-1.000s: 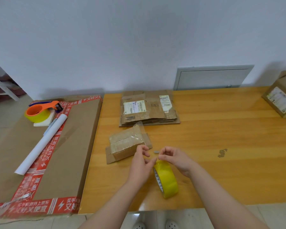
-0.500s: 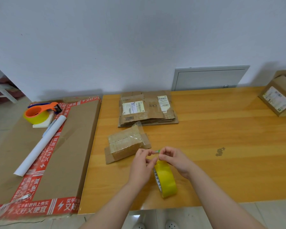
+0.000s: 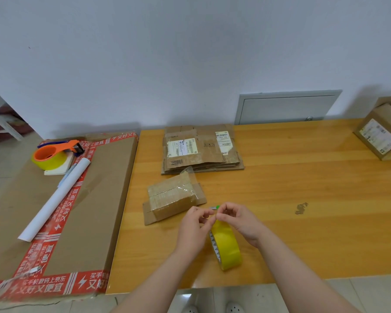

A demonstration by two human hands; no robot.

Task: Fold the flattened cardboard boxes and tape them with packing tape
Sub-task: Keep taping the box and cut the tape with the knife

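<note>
Nearest to you, the tips of your shoes (image 3: 190, 310) are showing just below the table's (image 3: 314, 222) front edge. On the table right before you, a yellow tape roll (image 3: 230, 250) is standing on its edge between your forearms. Your left hand (image 3: 192, 230) and right hand (image 3: 240, 220) are meeting at the top of the roll, both with fingers curled in. Each is pinching the loose end of the tape between thumb and forefinger, and a small green-tipped tab (image 3: 215, 207) is sticking out just past your fingertips. Just beyond your left hand, a small box (image 3: 171, 201) is lying on the table, folded up and wrapped in clear tape. One flap is lying open at its near left end, and a strip of clear tape is standing up from its far corner. Farther back, against the wall, a stack of flat boxes (image 3: 201, 152) with white labels is waiting. To your left, a big carton (image 3: 99, 199) edged in red printed tape is butting against the table. A white paper tube (image 3: 54, 199) is lying across the carton. At the carton's far corner an orange dispenser (image 3: 54, 153) is holding another yellow roll. At the far right edge of the table a made-up box (image 3: 382, 135) with a label is sitting. A grey panel (image 3: 287, 107) is showing in the wall behind the table.
</note>
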